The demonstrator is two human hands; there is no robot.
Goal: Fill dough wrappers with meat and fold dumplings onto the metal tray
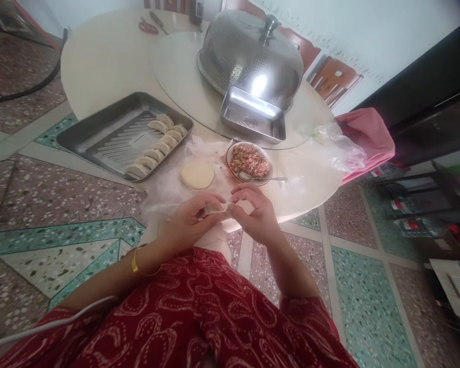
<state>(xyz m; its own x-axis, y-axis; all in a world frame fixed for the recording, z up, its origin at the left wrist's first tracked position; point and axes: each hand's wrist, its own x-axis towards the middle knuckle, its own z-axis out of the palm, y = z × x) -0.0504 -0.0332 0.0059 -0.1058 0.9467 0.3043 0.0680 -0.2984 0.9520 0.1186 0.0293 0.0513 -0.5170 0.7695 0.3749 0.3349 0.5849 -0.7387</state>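
My left hand (191,217) and my right hand (253,212) meet at the near edge of the round table, both pinching one pale dumpling (217,208) between their fingertips. Just beyond them lies a stack of round dough wrappers (197,175) on thin plastic. To its right stands a bowl of minced filling (250,162) with a spoon (262,178) resting in it. A steel tray (99,138) on the left holds several folded dumplings (159,145) in a row.
A domed steel cover (249,56) and a smaller steel pan (251,115) sit on the turntable at the back. Red scissors (148,26) lie far back. A clear plastic bag (337,145) and pink cloth (368,135) are at the right edge.
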